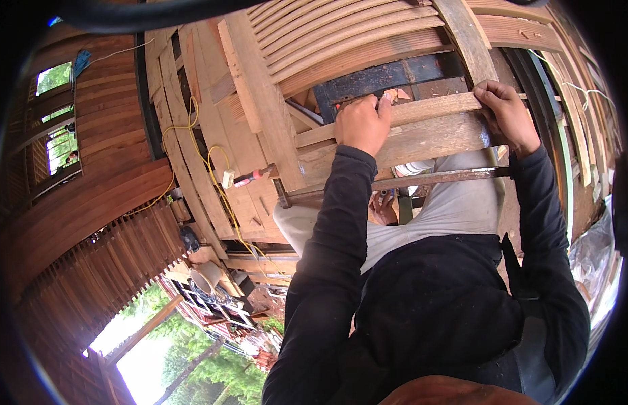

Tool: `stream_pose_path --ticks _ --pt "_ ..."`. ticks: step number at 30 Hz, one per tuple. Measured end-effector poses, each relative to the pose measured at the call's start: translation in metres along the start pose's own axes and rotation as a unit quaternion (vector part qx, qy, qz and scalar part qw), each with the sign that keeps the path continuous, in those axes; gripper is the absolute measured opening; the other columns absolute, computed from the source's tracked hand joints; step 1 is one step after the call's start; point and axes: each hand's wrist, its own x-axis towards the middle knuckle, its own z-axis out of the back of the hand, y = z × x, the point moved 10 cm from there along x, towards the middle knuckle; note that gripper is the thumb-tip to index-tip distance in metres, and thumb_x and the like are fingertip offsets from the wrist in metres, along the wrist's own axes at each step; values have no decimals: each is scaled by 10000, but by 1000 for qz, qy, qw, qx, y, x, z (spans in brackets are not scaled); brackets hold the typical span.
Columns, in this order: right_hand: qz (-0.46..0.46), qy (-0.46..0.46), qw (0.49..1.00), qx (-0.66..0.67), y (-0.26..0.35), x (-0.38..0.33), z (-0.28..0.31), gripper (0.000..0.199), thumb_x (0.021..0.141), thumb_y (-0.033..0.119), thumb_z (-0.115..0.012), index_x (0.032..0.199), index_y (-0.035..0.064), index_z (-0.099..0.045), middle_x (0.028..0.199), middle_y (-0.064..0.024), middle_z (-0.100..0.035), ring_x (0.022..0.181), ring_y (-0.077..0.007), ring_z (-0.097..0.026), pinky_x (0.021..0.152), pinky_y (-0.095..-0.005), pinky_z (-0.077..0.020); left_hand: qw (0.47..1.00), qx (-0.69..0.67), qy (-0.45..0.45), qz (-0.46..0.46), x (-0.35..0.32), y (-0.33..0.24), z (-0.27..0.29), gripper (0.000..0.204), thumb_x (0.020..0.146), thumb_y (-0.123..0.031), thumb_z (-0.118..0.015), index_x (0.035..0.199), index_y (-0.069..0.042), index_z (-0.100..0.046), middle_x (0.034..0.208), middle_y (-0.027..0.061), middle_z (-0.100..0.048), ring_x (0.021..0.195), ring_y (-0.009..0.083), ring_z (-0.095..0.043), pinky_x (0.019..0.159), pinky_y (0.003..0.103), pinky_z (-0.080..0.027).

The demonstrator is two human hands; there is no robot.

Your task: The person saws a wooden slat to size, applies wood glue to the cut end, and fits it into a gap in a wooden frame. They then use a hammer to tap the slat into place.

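A louvred wooden frame [260, 88] lies in front of me, with several curved slats [341, 34] fitted across its upper part. My left hand [362, 123] presses down on a pale wooden slat [432, 108] near its left end, fingers curled over it; a small orange-tipped thing shows at the fingertips, too small to tell. My right hand [506, 113] grips the same slat at its right end, against the frame's right rail [469, 37]. A wider board [422, 140] lies just below the slat. My legs in light trousers are beneath the frame.
A red-handled tool [254, 175] lies on the planks left of the frame, beside a yellow cable [192, 135] and a white plug block [227, 178]. Wooden plank walls curve to the left. Below, a railing, a bucket and green trees show.
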Motion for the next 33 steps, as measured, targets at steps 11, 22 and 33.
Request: stream_pose_path --ticks 11,22,33 --pt "139 -66 896 -417 62 -5 -5 255 999 237 -636 1084 -1 -670 917 -282 -714 918 -483 -696 798 -530 -539 999 -9 -33 -7 5 8 -2 514 1022 -466 -596 749 -35 -659 804 248 -687 792 467 -672 725 558 -507" --pt "279 -268 868 -312 24 -20 39 319 954 189 -695 1199 1 -618 1178 -213 -617 1123 -412 -611 984 -456 -500 1000 -2 -4 0 3 12 -12 501 1024 -467 -586 844 -17 -714 903 225 -711 896 427 -684 801 515 -521" --pt "319 -259 855 -317 23 -4 38 370 947 193 -731 1250 0 -642 1220 -204 -649 1162 -364 -624 1013 -432 -489 993 19 -39 -110 -21 -14 7 539 865 -650 -725 1098 -168 -785 1070 67 -698 1092 291 -635 977 465 -426"
